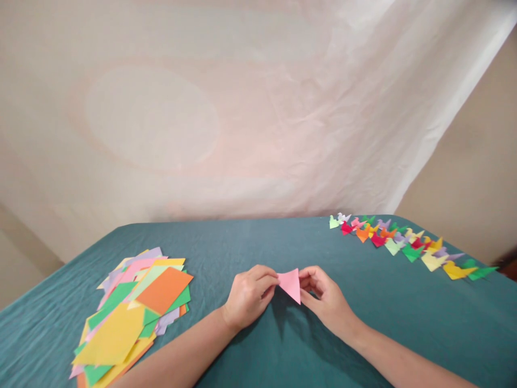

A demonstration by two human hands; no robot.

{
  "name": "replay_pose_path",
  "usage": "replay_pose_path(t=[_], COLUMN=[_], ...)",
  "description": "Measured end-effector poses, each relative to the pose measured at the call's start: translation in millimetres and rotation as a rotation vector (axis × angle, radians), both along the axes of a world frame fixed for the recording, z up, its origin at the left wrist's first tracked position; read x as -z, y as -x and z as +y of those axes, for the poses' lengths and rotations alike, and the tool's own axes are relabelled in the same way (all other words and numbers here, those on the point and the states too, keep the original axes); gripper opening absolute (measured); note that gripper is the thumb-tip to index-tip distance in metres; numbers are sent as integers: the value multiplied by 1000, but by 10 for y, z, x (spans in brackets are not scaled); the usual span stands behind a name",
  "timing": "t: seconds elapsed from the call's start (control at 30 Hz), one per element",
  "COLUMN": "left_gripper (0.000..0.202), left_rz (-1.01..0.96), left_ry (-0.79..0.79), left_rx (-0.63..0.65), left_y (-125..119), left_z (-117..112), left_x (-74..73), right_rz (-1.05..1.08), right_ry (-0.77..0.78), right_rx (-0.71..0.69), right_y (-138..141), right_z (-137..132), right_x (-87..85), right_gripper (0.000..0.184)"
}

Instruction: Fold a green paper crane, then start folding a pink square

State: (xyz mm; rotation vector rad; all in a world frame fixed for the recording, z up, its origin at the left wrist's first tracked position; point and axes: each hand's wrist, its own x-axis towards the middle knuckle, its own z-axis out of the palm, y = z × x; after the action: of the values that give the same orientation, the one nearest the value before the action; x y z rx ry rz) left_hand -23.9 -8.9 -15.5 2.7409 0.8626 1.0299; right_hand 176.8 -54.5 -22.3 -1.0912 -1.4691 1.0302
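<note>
One pink paper triangle (291, 285), seemingly folded, is clamped by left fingers (265, 273) and right fingers (312, 272).

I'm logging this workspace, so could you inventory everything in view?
Pink paper: one, pink, between the hands
Loose sheets: many, overlapping, mixed colours, table's left
Folded paper birds: over a dozen, mixed colours, far right
Tablecloth: one, dark teal, under everything
Backdrop: one, pale, behind table
Wall: beige, right
Dark item: unclear, right edge
Left hand: one, pinching the paper's left tip
Right hand: one, at its right edge
Forearms: two, bare, bottom
</note>
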Motion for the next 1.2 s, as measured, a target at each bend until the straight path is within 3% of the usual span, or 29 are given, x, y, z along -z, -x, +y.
replay_pose_path(t=[0.87, 1.2], left_gripper=[21, 22], left_rz=[12, 36], left_ry=[138, 167], left_rx=[160, 216], left_y=[-14, -12], left_z=[-15, -32], left_x=[-8, -52], right_rz=[-85, -170], right_ry=[-12, -84], right_rx=[-91, -117], right_y=[26, 34], right_z=[-40, -47], right_x=[9, -41], right_gripper=[21, 14])
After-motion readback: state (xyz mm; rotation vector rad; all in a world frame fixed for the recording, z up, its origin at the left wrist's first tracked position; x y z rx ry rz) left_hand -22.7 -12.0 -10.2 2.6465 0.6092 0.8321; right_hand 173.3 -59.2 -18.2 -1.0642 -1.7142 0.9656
